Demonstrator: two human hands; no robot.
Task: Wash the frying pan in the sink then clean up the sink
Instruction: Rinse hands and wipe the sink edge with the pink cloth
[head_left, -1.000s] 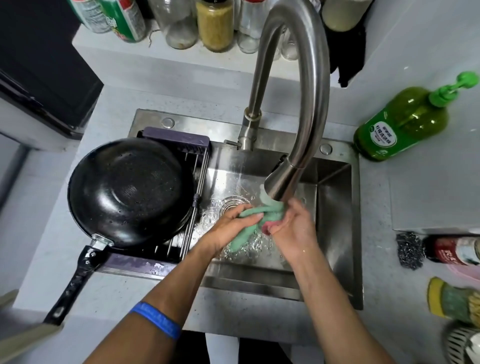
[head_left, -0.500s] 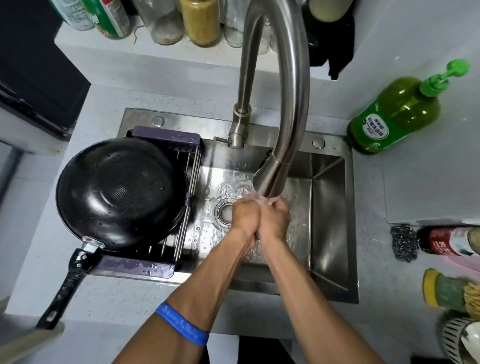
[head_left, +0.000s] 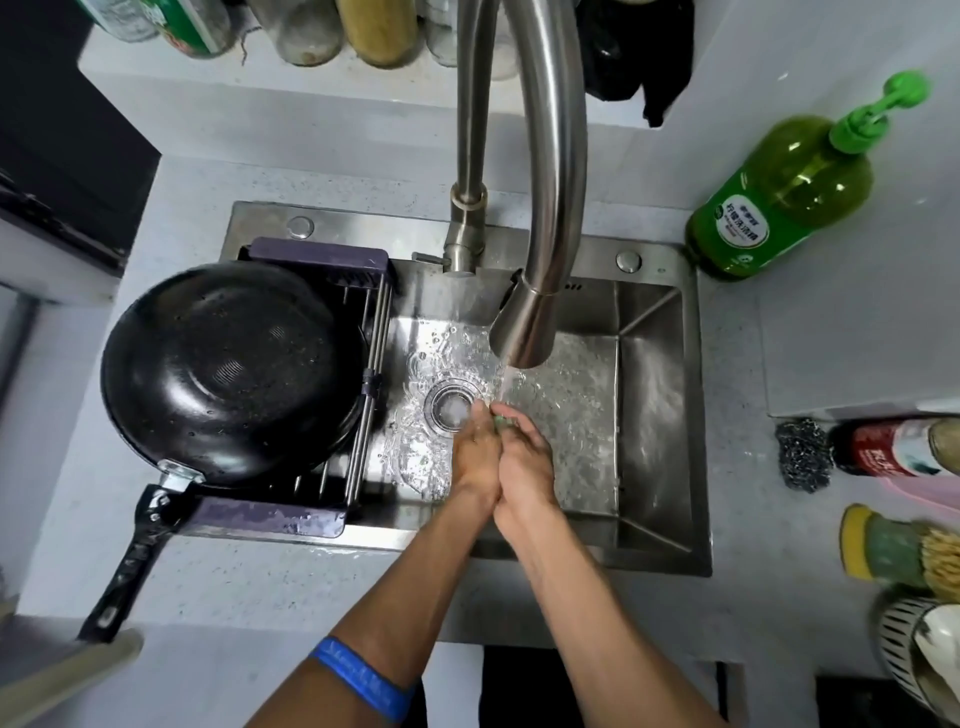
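Note:
The black frying pan (head_left: 228, 371) lies upside down on a purple drying rack (head_left: 317, 257) over the left part of the steel sink (head_left: 660, 415), its handle (head_left: 127, 561) pointing toward me. Water runs from the tall faucet (head_left: 535, 208) into the basin. My left hand (head_left: 475, 452) and right hand (head_left: 527, 462) are pressed together under the stream, squeezing a green cloth (head_left: 500, 420) between them. Only a small bit of the cloth shows at the fingertips.
A green dish soap bottle (head_left: 779, 192) stands at the sink's back right. A steel scourer (head_left: 802, 454), a red bottle (head_left: 893, 449) and a brush (head_left: 893, 545) lie on the right counter. Jars (head_left: 374, 31) line the back ledge. The drain (head_left: 449, 405) sits left of my hands.
My hands closed together over the spread green cloth and balled it up, then moved slightly down and toward me, below the spout. The pan stays on the rack.

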